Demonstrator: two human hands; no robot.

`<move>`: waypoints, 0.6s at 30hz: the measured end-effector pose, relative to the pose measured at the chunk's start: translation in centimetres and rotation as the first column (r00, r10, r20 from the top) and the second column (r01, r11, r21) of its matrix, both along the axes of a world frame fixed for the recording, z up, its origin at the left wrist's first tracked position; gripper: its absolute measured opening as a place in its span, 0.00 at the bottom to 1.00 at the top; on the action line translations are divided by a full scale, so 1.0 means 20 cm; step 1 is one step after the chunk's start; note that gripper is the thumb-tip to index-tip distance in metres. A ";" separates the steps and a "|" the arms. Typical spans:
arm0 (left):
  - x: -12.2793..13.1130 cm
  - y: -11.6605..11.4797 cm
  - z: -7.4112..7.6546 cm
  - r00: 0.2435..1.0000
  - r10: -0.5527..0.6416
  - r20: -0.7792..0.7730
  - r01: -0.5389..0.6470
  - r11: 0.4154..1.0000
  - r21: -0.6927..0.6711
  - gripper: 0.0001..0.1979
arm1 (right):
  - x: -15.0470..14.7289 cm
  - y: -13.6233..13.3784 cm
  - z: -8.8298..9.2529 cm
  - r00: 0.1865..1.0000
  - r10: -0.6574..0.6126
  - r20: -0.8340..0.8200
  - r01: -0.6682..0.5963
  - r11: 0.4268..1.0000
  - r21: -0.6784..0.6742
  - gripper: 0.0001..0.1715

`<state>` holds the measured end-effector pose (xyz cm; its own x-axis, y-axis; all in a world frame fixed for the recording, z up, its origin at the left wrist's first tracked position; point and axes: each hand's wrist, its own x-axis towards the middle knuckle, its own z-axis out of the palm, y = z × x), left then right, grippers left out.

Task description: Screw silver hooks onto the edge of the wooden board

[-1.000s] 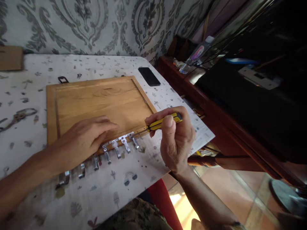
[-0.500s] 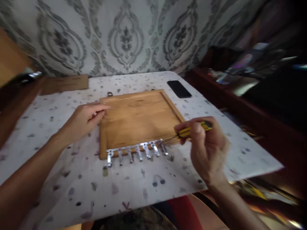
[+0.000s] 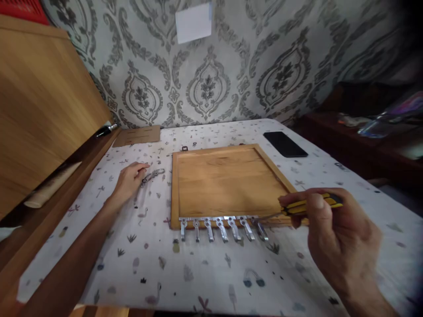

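A wooden board with a raised frame [image 3: 224, 180] lies flat on the table. Along its near edge runs a row of several silver metal hooks [image 3: 220, 229]. My right hand [image 3: 337, 233] grips a yellow and black screwdriver [image 3: 304, 206], whose shaft points left and reaches the hook at the right end of the row. Whether the tip sits in a screw is too small to tell. My left hand [image 3: 130, 178] rests on the tablecloth left of the board, fingers loosely bent and apart. Close to its fingertips lies a small grey, metal-looking piece [image 3: 153, 175].
A black phone [image 3: 285, 144] lies behind the board to the right. Brown cardboard [image 3: 137, 135] is at the back left. A wooden cabinet [image 3: 49, 97] borders the table's left side, and a patterned wall [image 3: 208, 83] stands behind. Small metal hangers [image 3: 185, 149] show at the board's far edge.
My left hand has left the board's left edge and is now on the tablecloth. My right hand keeps the screwdriver at the right-end hook. The view has shifted left and up.
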<state>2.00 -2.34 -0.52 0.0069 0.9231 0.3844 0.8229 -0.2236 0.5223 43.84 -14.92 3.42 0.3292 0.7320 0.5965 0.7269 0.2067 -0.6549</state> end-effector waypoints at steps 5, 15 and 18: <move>-0.04 0.03 -0.03 0.997 0.032 -0.075 -0.032 0.999 0.000 0.20 | 0.00 0.01 0.01 1.000 0.001 -0.019 -0.001 1.000 0.019 0.26; -0.03 0.01 0.04 0.989 -0.089 -0.115 0.070 0.985 -0.160 0.19 | 0.01 0.01 0.00 1.000 -0.015 0.012 0.014 1.000 0.005 0.34; -0.02 0.00 0.05 0.989 -0.126 -0.072 0.108 0.969 -0.223 0.14 | 0.01 0.01 0.01 1.000 -0.014 -0.006 0.014 1.000 0.007 0.32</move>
<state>1.70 -2.40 0.45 0.1438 0.9753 0.1675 0.8411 -0.2096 0.4986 43.95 -14.71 3.69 0.3426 0.7233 0.5996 0.7258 0.2014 -0.6578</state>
